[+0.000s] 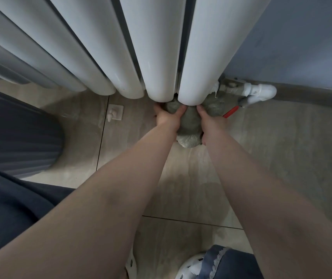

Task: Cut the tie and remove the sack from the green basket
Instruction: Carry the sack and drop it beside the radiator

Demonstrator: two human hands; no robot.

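A grey-green woven sack (189, 125) lies on the tiled floor, partly tucked under the white radiator columns (161, 57). My left hand (167, 117) grips its left side, thumb curled over the top. On the sack's right side my right hand (211, 123) grips the fabric, fingers wrapped around it. The far end of the sack is hidden by the radiator. No green basket, tie or cutting tool is in view.
A white pipe valve (259, 93) with a red handle (230, 112) sits right of the sack by the blue-grey wall. A small white fitting (115, 112) lies on the floor to the left. A dark pleated cloth (16, 133) hangs at the left. White shoes (191, 266) show below.
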